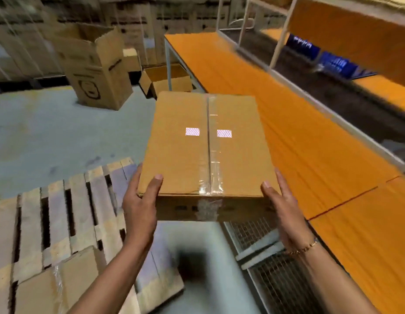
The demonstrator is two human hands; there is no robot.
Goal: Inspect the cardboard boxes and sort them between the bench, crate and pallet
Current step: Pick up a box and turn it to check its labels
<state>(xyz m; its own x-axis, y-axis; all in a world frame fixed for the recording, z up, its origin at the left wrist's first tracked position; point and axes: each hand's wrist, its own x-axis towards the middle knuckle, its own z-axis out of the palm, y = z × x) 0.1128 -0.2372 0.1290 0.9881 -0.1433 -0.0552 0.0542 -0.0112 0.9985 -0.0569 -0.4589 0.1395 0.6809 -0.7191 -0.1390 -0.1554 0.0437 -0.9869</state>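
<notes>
Left hand (140, 207) and right hand (285, 214) pinch the taped box (203, 143) by its near corners, thumbs on top, beside the bench (315, 155); this shallow hold could let it tip away.

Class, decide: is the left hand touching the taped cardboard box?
Touching. The head view shows the left hand gripping the cardboard box at its near corner, thumb on top.

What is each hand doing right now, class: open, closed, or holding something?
Left hand: grips the box at its near left corner, thumb on top.
Right hand: grips the same box at its near right corner.
</notes>
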